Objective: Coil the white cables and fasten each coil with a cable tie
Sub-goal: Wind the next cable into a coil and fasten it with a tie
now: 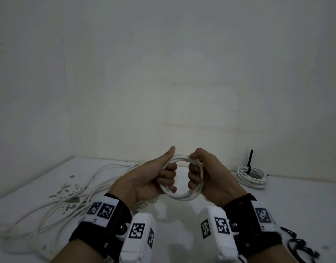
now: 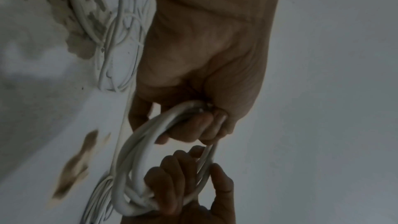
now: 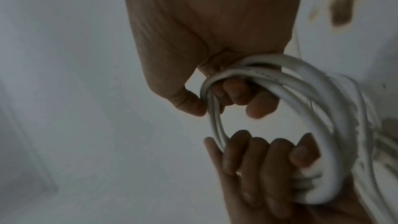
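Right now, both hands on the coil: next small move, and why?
Probably free the right hand and reach for the black ties lying by that wrist, while the left hand keeps the coil, which has no tie yet.

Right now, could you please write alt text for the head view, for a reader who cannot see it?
Left hand and right hand hold a white cable coil above a white table. Loose white cables lie left; a tied coil sits right.

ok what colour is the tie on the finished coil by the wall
Black. The cable tie stands up from the finished coil; clearest in the head view.
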Motion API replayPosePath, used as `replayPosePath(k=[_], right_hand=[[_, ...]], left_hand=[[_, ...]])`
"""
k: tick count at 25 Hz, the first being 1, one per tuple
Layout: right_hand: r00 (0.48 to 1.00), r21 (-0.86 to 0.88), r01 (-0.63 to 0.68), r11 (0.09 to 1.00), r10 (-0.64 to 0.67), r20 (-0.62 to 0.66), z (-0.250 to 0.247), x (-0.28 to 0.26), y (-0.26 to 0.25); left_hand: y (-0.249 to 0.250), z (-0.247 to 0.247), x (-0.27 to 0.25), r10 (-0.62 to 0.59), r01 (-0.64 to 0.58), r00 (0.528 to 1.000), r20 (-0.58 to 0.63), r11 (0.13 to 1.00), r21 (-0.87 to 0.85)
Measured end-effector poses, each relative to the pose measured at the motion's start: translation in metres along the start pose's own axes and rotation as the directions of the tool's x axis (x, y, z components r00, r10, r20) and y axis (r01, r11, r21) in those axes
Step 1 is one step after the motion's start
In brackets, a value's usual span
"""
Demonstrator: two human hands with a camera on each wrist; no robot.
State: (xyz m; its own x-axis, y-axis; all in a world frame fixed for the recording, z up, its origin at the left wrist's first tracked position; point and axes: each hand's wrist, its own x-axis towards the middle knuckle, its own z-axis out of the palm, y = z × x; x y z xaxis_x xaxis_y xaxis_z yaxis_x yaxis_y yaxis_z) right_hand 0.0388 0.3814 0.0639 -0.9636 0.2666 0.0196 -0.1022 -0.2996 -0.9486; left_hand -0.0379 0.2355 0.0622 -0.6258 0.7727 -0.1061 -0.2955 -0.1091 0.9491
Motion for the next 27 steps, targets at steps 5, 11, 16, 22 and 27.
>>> replayPosePath(k=[5, 11, 16, 22, 27], right_hand=[[0.999, 0.069, 0.013, 0.998, -0.010, -0.043, -0.002, 0.005, 0.000], [0.998, 0.092, 0.053, 0.994, -0.055, 0.018, -0.006, 0.005, -0.006], [0.998, 0.066, 0.055, 0.996, -0.057, 0.031, -0.005, 0.006, 0.000], [0.994, 0.045, 0.100, 0.994, -0.102, 0.039, -0.006, 0.010, 0.005], [0.992, -0.102, 0.113, 0.988, -0.107, 0.067, -0.009, 0.005, 0.009]], left_hand=[[0.001, 0.008, 0.007, 0.120, -0.113, 0.981, -0.153, 0.992, 0.057], [0.007, 0.002, 0.004, 0.112, -0.107, 0.985, -0.133, 0.993, 0.043], [0.005, -0.004, 0.005, 0.082, -0.073, 0.981, -0.178, 0.996, 0.056], [0.004, 0.000, 0.007, 0.102, -0.099, 0.970, -0.219, 0.995, 0.024], [0.003, 0.005, 0.010, 0.144, -0.144, 0.954, -0.263, 0.989, 0.019]])
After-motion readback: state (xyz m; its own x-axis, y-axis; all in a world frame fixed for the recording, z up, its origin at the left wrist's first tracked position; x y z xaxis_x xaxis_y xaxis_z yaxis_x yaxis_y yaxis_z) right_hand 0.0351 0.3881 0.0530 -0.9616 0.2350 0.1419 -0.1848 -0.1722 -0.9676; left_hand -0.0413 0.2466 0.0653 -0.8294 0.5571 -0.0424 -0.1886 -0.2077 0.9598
